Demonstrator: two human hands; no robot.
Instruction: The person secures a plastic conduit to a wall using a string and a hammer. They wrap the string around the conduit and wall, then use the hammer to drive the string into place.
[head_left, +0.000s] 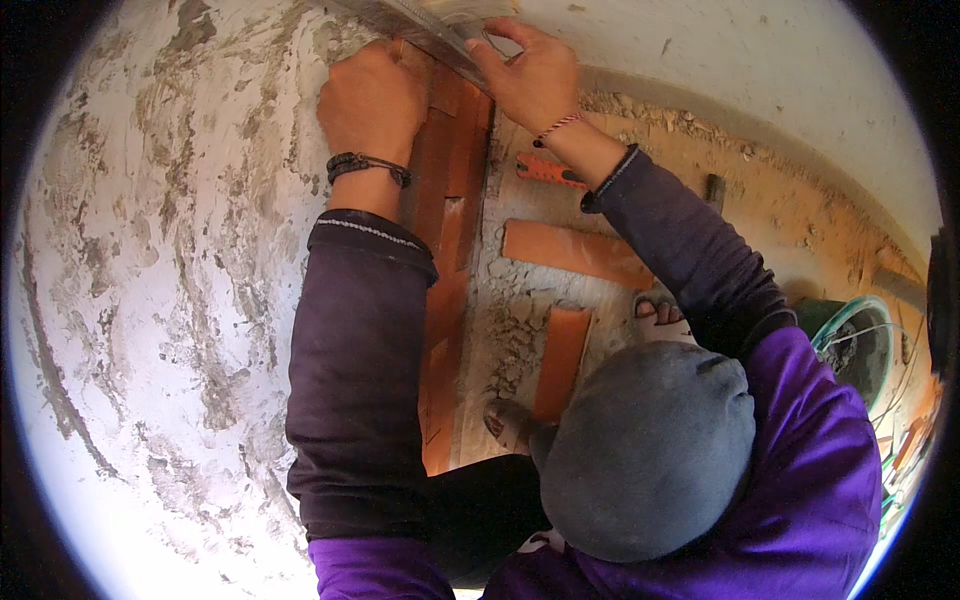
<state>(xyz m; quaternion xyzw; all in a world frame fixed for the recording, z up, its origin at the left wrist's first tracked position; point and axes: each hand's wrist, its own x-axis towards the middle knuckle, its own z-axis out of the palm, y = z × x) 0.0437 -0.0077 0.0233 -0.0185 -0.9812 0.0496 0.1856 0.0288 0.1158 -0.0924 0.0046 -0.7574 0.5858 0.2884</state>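
Note:
My left hand (370,105) is closed, fingers curled down at the far end of a row of reddish-brown tiles (437,300) along the foot of the wall. What it holds, if anything, is hidden. Just right of it, across a grey metal bar (425,40), my right hand (535,80) pinches what looks like a thin dark string (492,42) between thumb and forefinger. The bar slants over the far end of the tile row, between both hands. Below my right wrist lies an orange tool (545,170) with dark marks, partly covered by my forearm.
A rough, plaster-smeared wall (190,250) rises on the left, a smooth pale wall (760,90) at the far side. Two loose tiles (575,252) (562,360) lie amid mortar crumbs (515,335). A green bucket (888,350) of grey mortar stands right. My capped head (645,450) hides some floor.

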